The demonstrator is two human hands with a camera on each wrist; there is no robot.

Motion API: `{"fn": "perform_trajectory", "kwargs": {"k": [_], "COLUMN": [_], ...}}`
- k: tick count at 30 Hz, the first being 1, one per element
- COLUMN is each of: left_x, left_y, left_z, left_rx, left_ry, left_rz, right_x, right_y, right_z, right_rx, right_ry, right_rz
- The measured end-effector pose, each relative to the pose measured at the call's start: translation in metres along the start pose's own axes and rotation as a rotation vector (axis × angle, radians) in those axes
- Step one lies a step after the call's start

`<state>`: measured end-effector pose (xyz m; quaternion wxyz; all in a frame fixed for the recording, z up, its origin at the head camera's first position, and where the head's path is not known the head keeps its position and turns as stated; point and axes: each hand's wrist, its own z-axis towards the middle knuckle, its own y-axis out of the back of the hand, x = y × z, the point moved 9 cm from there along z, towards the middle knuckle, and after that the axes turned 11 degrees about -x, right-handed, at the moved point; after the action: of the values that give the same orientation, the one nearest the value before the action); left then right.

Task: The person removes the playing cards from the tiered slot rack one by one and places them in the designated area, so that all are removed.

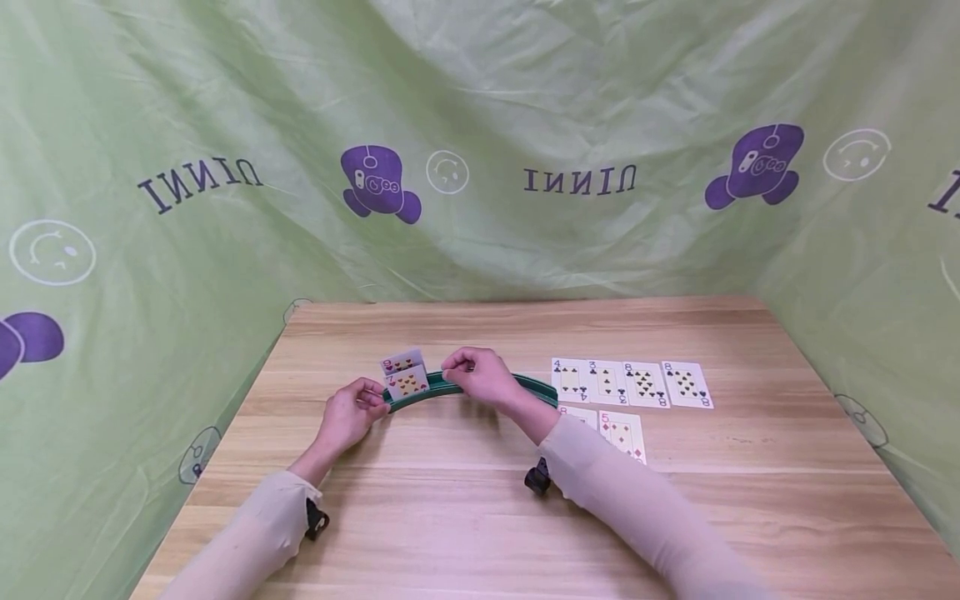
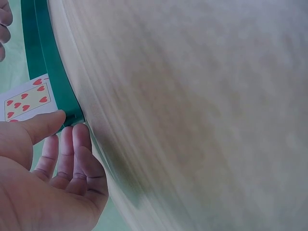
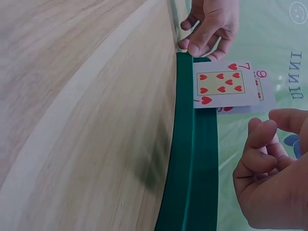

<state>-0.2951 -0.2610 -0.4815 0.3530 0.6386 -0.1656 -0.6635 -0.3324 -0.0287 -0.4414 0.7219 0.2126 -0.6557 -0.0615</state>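
A curved green card holder (image 1: 538, 386) lies on the table. At its left end stand two playing cards, a seven of hearts (image 3: 222, 84) in front and a nine of hearts (image 1: 400, 360) behind it. My left hand (image 1: 348, 417) pinches that end of the holder, thumb on top and fingertips against its edge, as the left wrist view shows. Over the middle of the holder hovers my right hand (image 1: 483, 377), just right of the two cards. Its fingers are loosely bent with nothing between them, apart from the cards in the right wrist view.
Right of the holder, several cards lie face up in a row, among them a four of clubs (image 1: 570, 380) and a three of clubs (image 1: 606, 382). Nearer, a five of diamonds (image 1: 621, 432) lies partly under the right sleeve. A green curtain (image 1: 480, 258) hangs around the table.
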Motion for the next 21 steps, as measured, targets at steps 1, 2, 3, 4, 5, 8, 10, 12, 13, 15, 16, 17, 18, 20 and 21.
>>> {"fn": "perform_trajectory", "kwargs": {"k": [1,2,3,4,5,8,10,12,13,15,16,17,18,20,21], "left_x": [0.0,0.001,0.001,0.001,0.001,0.0,-0.001,-0.001,-0.001,-0.001,-0.001,-0.001,-0.001,-0.002,-0.002], "left_y": [0.0,0.0,-0.001,-0.001,-0.001,0.0,0.0,0.001,0.001,0.001,0.001,0.001,0.001,0.001,0.001], "left_z": [0.0,0.0,0.0,0.0,0.0,0.0,0.0,0.0,0.0,0.0,0.0,0.0,0.0,0.0,0.0], "left_rx": [0.001,0.002,0.004,0.004,0.004,0.002,0.001,0.002,0.002,0.003,0.004,0.005,0.006,0.006,0.007], "left_ry": [0.003,0.007,0.01,0.013,0.012,0.006,0.001,-0.003,-0.004,-0.004,-0.003,-0.002,0.0,0.003,0.005], "left_rz": [0.001,0.002,0.002,0.002,0.002,-0.002,-0.005,-0.007,-0.008,-0.009,-0.009,-0.01,-0.01,-0.01,-0.01], "right_x": [0.0,0.0,0.0,0.0,0.0,0.001,0.003,0.004,0.005,0.006,0.006,0.006,0.006,0.006,0.007], "right_y": [-0.001,-0.003,-0.004,-0.005,-0.006,-0.01,-0.012,-0.013,-0.014,-0.016,-0.018,-0.019,-0.02,-0.022,-0.023], "right_z": [0.001,0.002,0.002,0.003,0.003,0.005,0.006,0.006,0.007,0.008,0.009,0.011,0.012,0.014,0.015], "right_rx": [-0.002,0.0,0.0,0.0,-0.001,0.0,-0.003,-0.005,-0.008,-0.017,-0.019,-0.026,-0.03,-0.037,-0.039], "right_ry": [-0.002,-0.007,-0.014,-0.017,-0.02,-0.024,-0.019,-0.023,-0.022,-0.021,-0.022,-0.019,-0.015,-0.009,-0.006], "right_rz": [0.001,0.01,0.017,0.025,0.03,0.043,0.036,0.027,0.02,0.0,-0.005,-0.012,-0.016,-0.024,-0.024]}}
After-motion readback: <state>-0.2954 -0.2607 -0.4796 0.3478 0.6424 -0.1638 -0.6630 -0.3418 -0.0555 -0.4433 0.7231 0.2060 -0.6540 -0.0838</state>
